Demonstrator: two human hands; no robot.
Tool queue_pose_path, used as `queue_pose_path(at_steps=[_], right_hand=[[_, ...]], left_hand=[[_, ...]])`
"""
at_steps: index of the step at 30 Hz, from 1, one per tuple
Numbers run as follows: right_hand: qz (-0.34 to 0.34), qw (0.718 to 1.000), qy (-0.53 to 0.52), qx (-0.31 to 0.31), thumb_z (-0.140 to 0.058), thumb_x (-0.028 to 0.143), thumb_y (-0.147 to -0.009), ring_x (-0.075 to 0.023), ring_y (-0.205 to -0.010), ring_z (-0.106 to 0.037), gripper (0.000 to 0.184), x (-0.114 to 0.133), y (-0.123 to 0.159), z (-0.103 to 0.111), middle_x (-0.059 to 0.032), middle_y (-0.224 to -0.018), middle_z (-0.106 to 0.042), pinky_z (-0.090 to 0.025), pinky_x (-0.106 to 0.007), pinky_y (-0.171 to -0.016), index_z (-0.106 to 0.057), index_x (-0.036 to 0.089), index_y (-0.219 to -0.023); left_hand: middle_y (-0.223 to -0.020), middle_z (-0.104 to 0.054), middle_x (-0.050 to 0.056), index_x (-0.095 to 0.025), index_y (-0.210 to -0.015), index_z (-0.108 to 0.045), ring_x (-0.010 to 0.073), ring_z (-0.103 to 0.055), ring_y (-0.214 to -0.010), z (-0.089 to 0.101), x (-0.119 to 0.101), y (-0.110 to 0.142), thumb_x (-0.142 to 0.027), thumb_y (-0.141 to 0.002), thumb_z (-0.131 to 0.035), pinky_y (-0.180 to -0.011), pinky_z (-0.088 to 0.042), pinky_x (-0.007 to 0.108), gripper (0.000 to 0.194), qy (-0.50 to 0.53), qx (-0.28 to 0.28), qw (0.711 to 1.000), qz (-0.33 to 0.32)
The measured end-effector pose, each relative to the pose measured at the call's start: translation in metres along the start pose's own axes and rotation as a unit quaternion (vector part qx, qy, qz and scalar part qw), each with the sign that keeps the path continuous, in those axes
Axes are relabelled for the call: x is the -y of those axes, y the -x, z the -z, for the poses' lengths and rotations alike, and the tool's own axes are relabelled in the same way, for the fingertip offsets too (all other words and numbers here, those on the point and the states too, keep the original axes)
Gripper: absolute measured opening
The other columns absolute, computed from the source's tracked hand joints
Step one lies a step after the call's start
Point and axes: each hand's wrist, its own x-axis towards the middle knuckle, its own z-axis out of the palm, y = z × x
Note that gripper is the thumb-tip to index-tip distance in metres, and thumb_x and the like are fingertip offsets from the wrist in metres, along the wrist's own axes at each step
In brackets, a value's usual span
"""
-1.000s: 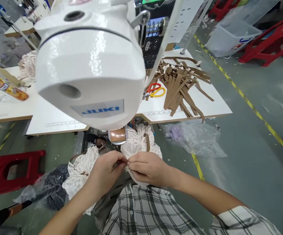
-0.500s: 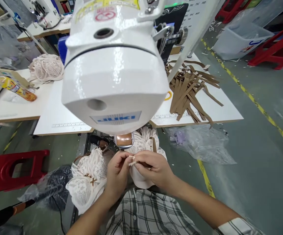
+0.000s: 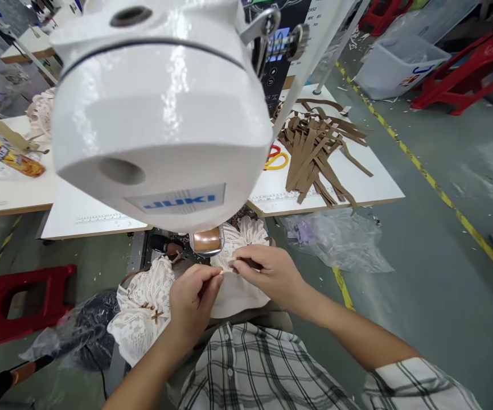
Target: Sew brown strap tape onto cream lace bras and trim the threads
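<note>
A cream lace bra point(image 3: 238, 296) lies over my lap, below the head of a white JUKI sewing machine point(image 3: 161, 131). My left hand point(image 3: 193, 299) pinches the pale edge of this bra between thumb and fingers. Slightly higher and to its right, my right hand point(image 3: 270, 276) is closed in a pinch at the lace, and its fingertips hide most of what they grip. A small gap parts the two hands. To the left, beside my left forearm, rests another bundle of lace bras point(image 3: 139, 330) with small brown bows.
Brown straps point(image 3: 315, 154) lie heaped on the white tabletop point(image 3: 370, 176) at right, near yellow- and red-handled scissors point(image 3: 277, 160). A plastic bag point(image 3: 336, 236) hangs below its edge. Red stools stand at left point(image 3: 58, 296) and far right point(image 3: 464, 74). A drink bottle point(image 3: 11, 156) lies at left.
My hands have drawn a little apart from where they met at a small pale tab. The brown strap by my right hand no longer shows clearly. The view has shifted closer to the machine.
</note>
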Motion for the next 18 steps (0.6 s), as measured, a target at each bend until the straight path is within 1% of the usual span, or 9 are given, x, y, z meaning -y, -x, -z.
queue_pose_path(at_steps=[2,4,6,8,11,14,18], right_hand=[[0.028,0.998,0.051,0.028,-0.051,0.016,-0.088,-0.0105,-0.058,-0.045,0.021,0.002,-0.006,0.007,0.0029,-0.059,-0.050,-0.030,-0.023,-0.057,-0.056,0.019,-0.068],[0.041,0.996,0.056,0.062,-0.051,0.015,-0.086,-0.0099,-0.056,-0.038,0.025,0.005,-0.010,0.013,0.0044,-0.056,-0.039,-0.026,-0.023,-0.056,-0.047,0.019,-0.062],[0.028,0.995,0.026,0.097,-0.051,0.013,-0.085,-0.0095,-0.055,-0.033,0.028,0.008,-0.013,0.017,0.0052,-0.056,-0.031,-0.024,-0.023,-0.055,-0.041,0.018,-0.059],[0.004,0.991,-0.013,0.133,-0.052,0.014,-0.085,-0.0093,-0.055,-0.030,0.029,0.010,-0.014,0.020,0.0056,-0.056,-0.026,-0.024,-0.023,-0.054,-0.039,0.018,-0.059],[-0.032,0.982,-0.060,0.177,-0.052,0.017,-0.087,-0.0089,-0.055,-0.029,0.026,0.011,-0.015,0.025,0.0058,-0.057,-0.024,-0.025,-0.022,-0.054,-0.044,0.018,-0.062],[-0.059,0.973,-0.084,0.208,-0.053,0.021,-0.089,-0.0084,-0.055,-0.031,0.020,0.011,-0.017,0.029,0.0062,-0.057,-0.029,-0.026,-0.021,-0.053,-0.056,0.018,-0.070],[-0.066,0.970,-0.080,0.220,-0.056,0.022,-0.088,-0.0081,-0.055,-0.035,0.014,0.010,-0.017,0.030,0.0065,-0.056,-0.035,-0.028,-0.020,-0.054,-0.065,0.018,-0.078]], left_hand=[[-0.085,-0.072,0.002,-0.020,-0.098,-0.067,0.0124,-0.066,-0.076,0.006,-0.005,-0.003,-0.015,-0.091,-0.060,-0.070,-0.050,0.021,0.011,-0.025,0.015,0.998,-0.051],[-0.087,-0.073,0.003,-0.019,-0.099,-0.067,0.0122,-0.067,-0.077,0.011,-0.009,-0.007,-0.013,-0.090,-0.061,-0.070,-0.051,0.020,0.012,-0.037,0.022,0.995,-0.090],[-0.086,-0.074,0.002,-0.019,-0.098,-0.068,0.0111,-0.067,-0.075,0.014,-0.011,-0.010,-0.012,-0.089,-0.062,-0.069,-0.050,0.019,0.012,-0.045,0.026,0.993,-0.102],[-0.084,-0.073,0.001,-0.019,-0.097,-0.068,0.0098,-0.067,-0.073,0.016,-0.012,-0.013,-0.011,-0.090,-0.062,-0.066,-0.049,0.017,0.013,-0.046,0.032,0.994,-0.099],[-0.081,-0.072,-0.001,-0.019,-0.095,-0.067,0.0087,-0.065,-0.069,0.017,-0.011,-0.015,-0.012,-0.090,-0.061,-0.064,-0.048,0.017,0.011,-0.040,0.040,0.994,-0.094],[-0.080,-0.071,-0.002,-0.020,-0.094,-0.066,0.0081,-0.065,-0.068,0.017,-0.009,-0.016,-0.014,-0.090,-0.062,-0.063,-0.047,0.016,0.008,-0.032,0.053,0.994,-0.093],[-0.076,-0.069,-0.002,-0.020,-0.094,-0.066,0.0084,-0.063,-0.067,0.018,-0.006,-0.019,-0.015,-0.091,-0.062,-0.061,-0.045,0.017,0.007,-0.028,0.080,0.992,-0.093]])
